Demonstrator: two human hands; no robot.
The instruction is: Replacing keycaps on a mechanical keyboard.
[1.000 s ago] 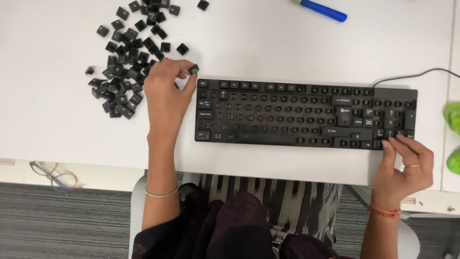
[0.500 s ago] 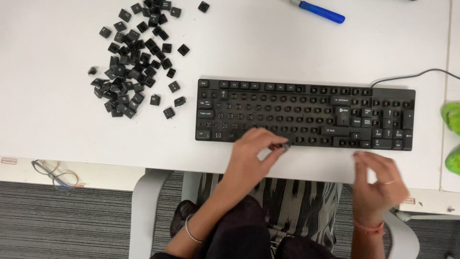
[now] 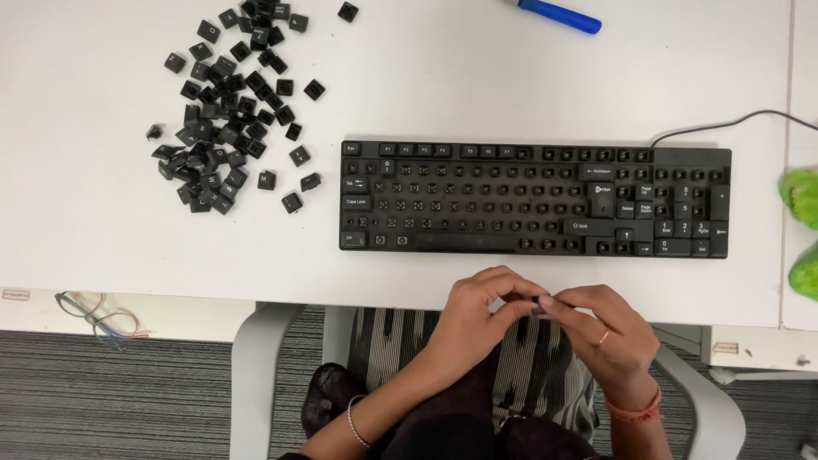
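My left hand [image 3: 479,317] and my right hand [image 3: 607,325] meet at the near edge of the white table [image 3: 477,85], just below the black keyboard [image 3: 535,198]. Between their fingertips they pinch a small black keycap [image 3: 538,301], mostly hidden by the fingers. The keyboard has most of its keycaps off, with bare switch sockets across the middle rows. A pile of loose black keycaps [image 3: 226,106] lies on the table to the upper left, apart from both hands.
A blue-handled tool [image 3: 558,14] lies at the table's far edge. The keyboard cable [image 3: 724,121] runs off to the right. Green objects [image 3: 801,230] sit at the right edge. Eyeglasses [image 3: 89,311] rest on a ledge at lower left. A white chair frame [image 3: 256,375] flanks my lap.
My left hand carried a keycap from the pile across the keyboard down to the table's near edge. My right hand left the keyboard's lower right corner and joined it on the keycap.
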